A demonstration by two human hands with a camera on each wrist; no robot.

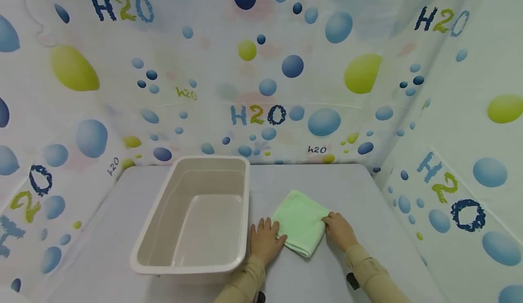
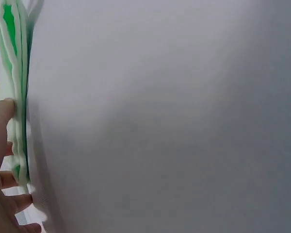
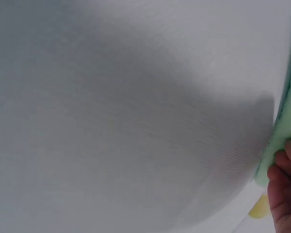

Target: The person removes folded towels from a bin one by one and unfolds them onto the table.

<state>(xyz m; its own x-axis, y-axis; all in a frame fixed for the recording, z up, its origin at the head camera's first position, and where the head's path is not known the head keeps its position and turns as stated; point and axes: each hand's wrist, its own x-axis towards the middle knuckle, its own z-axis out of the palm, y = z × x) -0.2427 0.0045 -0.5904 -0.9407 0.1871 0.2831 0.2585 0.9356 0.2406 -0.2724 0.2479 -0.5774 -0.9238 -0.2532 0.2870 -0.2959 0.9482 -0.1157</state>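
Head: green cloth (image 1: 301, 223) on table (image 1: 282, 176), bubble-printed walls (image 1: 220, 67).

Touches green cloth (image 1: 301, 223) with left hand (image 1: 265, 240), pinches right corner with right hand (image 1: 341, 231); left of cloth, beige basin (image 1: 212, 235).

A pale table (image 1: 335, 178) carries a cream basin (image 1: 214, 183) and a folded green cloth (image 1: 301, 221).

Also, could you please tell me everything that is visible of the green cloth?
The cloth is pale green, soft-looking like a towel, and folded into several layers, brighter green inside the folds. It lies on the whitish table, right of the cream tub, one corner pointing away. The left hand touches its left edge; the right hand pinches its right corner.
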